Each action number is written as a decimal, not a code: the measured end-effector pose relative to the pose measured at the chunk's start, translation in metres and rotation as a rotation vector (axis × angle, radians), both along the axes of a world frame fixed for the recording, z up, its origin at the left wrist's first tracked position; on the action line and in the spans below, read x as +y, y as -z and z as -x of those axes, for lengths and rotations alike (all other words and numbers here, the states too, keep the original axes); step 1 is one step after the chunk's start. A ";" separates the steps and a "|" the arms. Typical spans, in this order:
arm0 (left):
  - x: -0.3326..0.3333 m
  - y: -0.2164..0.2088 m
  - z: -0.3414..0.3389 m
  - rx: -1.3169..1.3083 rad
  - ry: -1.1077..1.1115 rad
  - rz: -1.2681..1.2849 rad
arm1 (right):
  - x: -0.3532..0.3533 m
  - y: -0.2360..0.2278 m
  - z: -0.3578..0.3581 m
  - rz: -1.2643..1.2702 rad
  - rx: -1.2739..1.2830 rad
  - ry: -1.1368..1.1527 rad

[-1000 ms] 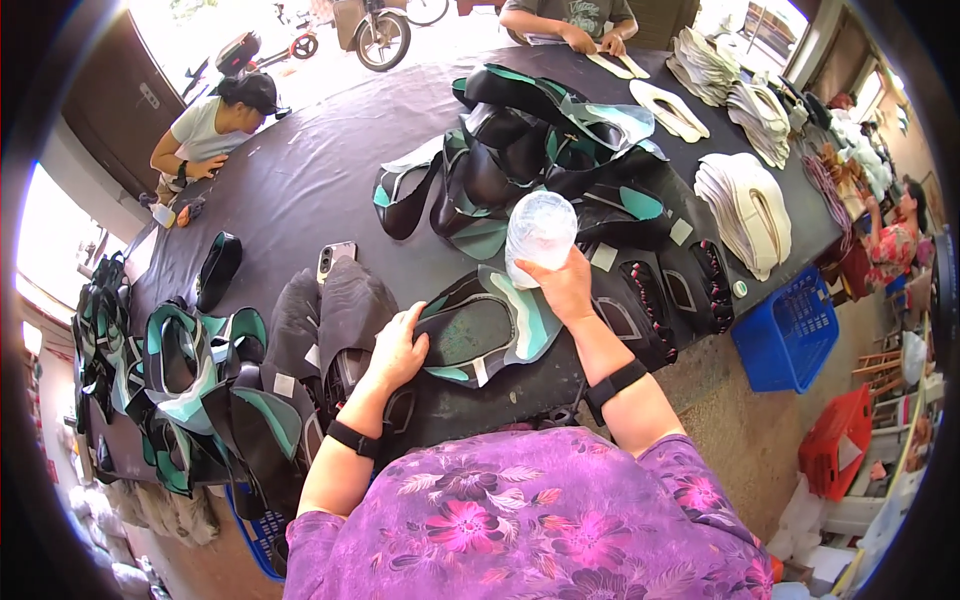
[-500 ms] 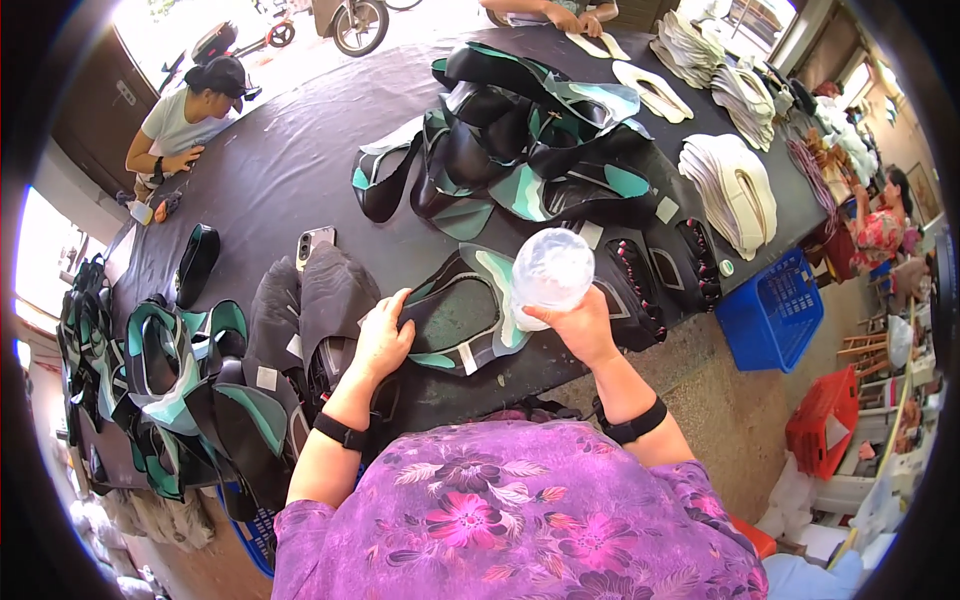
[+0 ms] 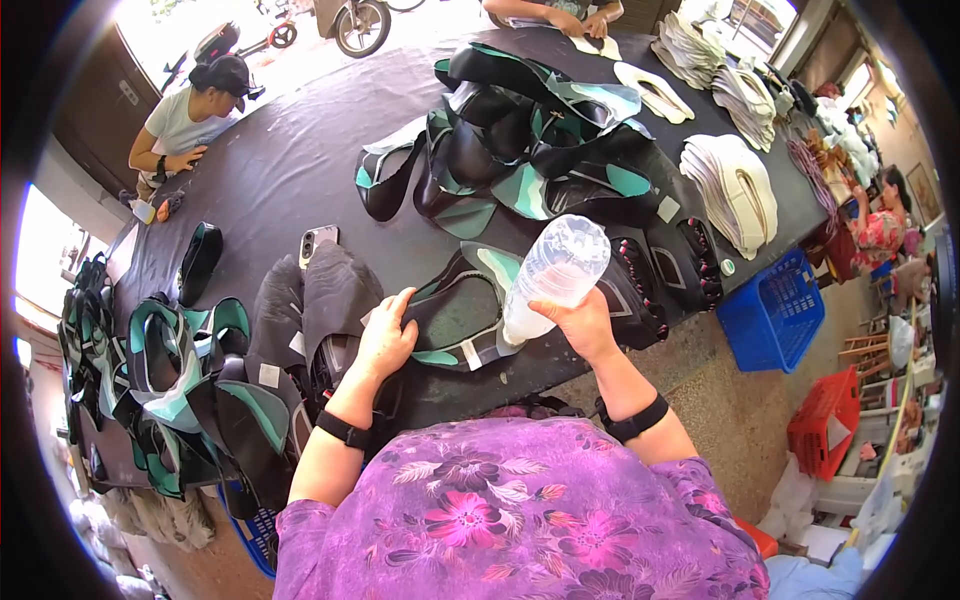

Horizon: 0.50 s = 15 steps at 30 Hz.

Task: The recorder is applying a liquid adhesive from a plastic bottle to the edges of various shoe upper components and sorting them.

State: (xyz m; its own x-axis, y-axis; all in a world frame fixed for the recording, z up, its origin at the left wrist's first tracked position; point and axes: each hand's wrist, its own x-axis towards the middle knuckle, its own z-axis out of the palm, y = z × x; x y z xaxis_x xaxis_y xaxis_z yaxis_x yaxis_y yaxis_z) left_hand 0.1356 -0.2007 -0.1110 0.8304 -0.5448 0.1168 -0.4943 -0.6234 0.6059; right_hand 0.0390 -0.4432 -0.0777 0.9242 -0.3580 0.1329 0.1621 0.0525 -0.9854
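A clear plastic squeeze bottle (image 3: 572, 250) with whitish contents is in my right hand (image 3: 582, 325). It is tilted, its narrow end low against the right-hand edge of a flat shoe upper (image 3: 495, 264). That upper is black with grey and mint-green parts and lies on the table in front of me. At its left end rests my left hand (image 3: 385, 335), the fingers stretched out and the thumb apart on its edge. Just left of that hand lie dark padded fabric pieces (image 3: 340, 285). Black laced uppers (image 3: 637, 290) lie beside my right hand.
A heap of black and green uppers (image 3: 480, 140) fills the table's middle; more (image 3: 165, 360) hang at the left edge. Cream pieces (image 3: 730, 190) are stacked at right. A phone (image 3: 320, 240) lies behind the fabric. Blue (image 3: 770, 315) and red crates (image 3: 825, 425) stand on the floor. Two co-workers are across the table.
The bottle has tipped over more, its base swinging up and to the right, and its narrow end has come nearer to me along the upper's edge. My left hand has barely moved.
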 end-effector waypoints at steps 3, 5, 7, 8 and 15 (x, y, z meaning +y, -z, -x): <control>0.000 -0.009 0.002 0.010 -0.010 -0.055 | -0.007 -0.010 -0.001 0.148 -0.008 0.059; 0.002 -0.014 0.002 0.014 -0.048 -0.168 | -0.013 -0.012 -0.003 0.268 -0.043 0.137; 0.005 -0.013 0.000 -0.040 -0.010 -0.225 | -0.014 -0.014 0.002 0.256 0.013 0.036; 0.007 -0.009 -0.003 -0.071 0.016 -0.200 | -0.010 -0.013 0.005 0.213 0.015 -0.018; 0.041 -0.081 -0.037 0.168 -0.009 -0.197 | -0.046 -0.023 0.013 -0.480 -0.303 0.173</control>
State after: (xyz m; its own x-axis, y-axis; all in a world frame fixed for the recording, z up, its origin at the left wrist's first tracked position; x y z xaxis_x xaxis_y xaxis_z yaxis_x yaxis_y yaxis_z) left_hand 0.1722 -0.1592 -0.0296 0.8343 -0.5355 -0.1307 -0.3904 -0.7415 0.5456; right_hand 0.0262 -0.4895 -0.0547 0.7930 -0.5856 0.1677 0.4785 0.4285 -0.7664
